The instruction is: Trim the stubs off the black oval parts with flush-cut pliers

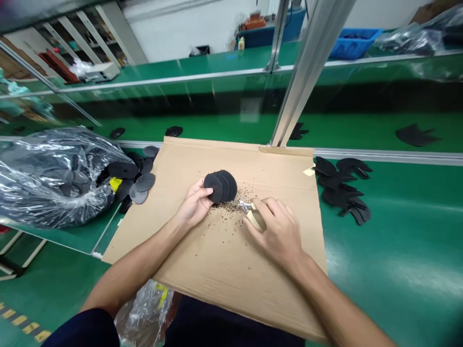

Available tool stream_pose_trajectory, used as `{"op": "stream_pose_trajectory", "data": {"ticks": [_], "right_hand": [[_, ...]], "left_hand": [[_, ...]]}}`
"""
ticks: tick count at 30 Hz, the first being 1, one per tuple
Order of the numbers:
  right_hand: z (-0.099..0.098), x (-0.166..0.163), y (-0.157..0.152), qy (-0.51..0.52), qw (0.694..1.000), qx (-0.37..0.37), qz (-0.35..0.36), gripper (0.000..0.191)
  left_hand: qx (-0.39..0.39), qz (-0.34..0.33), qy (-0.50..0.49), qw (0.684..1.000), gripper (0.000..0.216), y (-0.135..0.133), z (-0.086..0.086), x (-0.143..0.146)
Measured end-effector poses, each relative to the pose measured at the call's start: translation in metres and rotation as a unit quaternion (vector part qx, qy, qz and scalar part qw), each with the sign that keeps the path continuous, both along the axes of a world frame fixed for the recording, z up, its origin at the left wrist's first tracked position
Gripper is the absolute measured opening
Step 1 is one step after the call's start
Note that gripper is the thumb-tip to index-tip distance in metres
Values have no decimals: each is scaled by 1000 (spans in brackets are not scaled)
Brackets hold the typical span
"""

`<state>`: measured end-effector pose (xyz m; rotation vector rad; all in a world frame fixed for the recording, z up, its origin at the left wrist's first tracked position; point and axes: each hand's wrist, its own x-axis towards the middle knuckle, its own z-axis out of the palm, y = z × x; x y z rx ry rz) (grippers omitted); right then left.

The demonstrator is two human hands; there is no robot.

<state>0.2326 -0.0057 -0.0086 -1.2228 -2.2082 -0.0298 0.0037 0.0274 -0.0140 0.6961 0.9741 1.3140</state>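
Note:
Several black round discs [224, 185], fanned out and overlapping, are pinched between the thumb and fingers of my left hand [196, 202]. My right hand [277, 229] is wrapped round a pair of nippers [256, 219] with pale handles. The metal jaws point left and sit just right of the discs, apart from them. Small black scraps [226, 214] lie scattered under and around both hands on a brown cardboard sheet [224, 270].
On the left, a clear plastic bag [61, 178] spills loose black discs [144, 182] beside the cardboard. Fanned black discs [342, 188] lie on the green table to the right. A metal post [302, 82] rises behind the cardboard. A blue basket [354, 43] stands at the back right.

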Motion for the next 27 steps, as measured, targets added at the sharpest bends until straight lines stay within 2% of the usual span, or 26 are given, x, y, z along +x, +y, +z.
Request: {"op": "stream_pose_trajectory", "data": {"ticks": [3,5,8,11,14,17,24,27], "right_hand": [[-4,-1,-1,0,1000,5,15,26],[-7,-1,-1,4,1000,13,21,26],[-10,-1,-2,10,999,25,27,23],[-11,0,-3,8,999,32,32,20],[-13,2,-4,9,999,31,26,23],[-14,5,-5,4,1000,19,17,25],[-17,0,-12,19,999,-48,6,26],[-16,-3,-16,18,997,-72,16,30]], "left_hand": [[40,22,106,993,27,19,3,-11],[79,35,225,970,27,44,6,-20],[126,64,357,923,26,96,15,-26],[145,93,419,892,17,151,24,-21],[151,95,477,861,7,191,29,-13],[152,70,530,831,7,210,27,-8],[130,-9,642,756,14,226,21,-22],[136,-47,658,739,12,236,22,-9]]}}
